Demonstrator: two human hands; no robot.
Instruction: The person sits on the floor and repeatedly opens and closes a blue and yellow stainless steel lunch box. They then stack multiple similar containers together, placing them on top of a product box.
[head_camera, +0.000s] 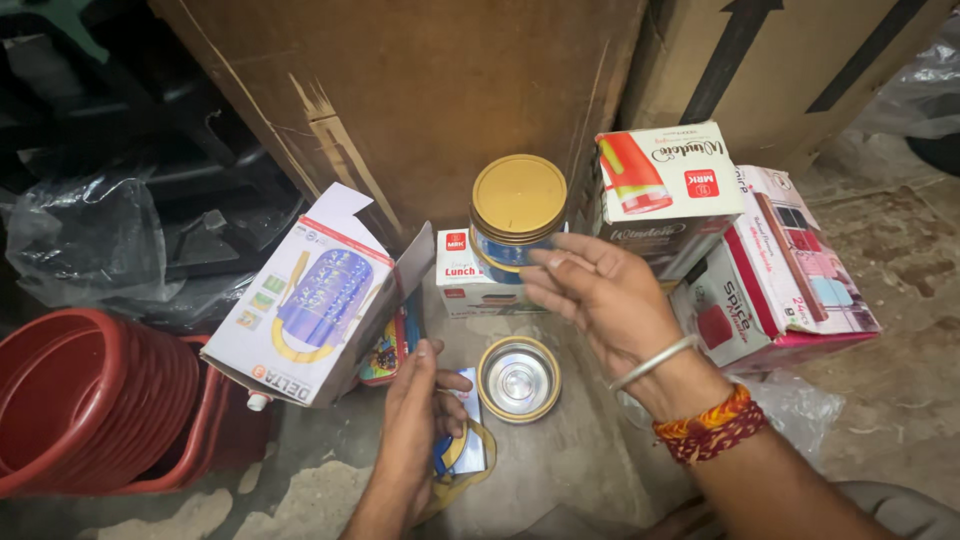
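Concrete floor (590, 470), cardboard behind. A yellow-lidded jar (516, 218) is gripped by the right hand (600, 295), fingers closed round its side. A blue-yellow piece (462, 452) is pressed under the left hand (418, 420); grasp cannot be told. An open steel container (518, 378) is set just below the jar; boxes (690, 240) just right.

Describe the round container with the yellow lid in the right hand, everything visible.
The round container has a flat mustard-yellow lid, closed, above a blue body with a yellow band. It looks like plastic. The right hand holds it upright, fingertips on its lower side, raised in front of a brown cardboard box. Its base is hidden behind the fingers.
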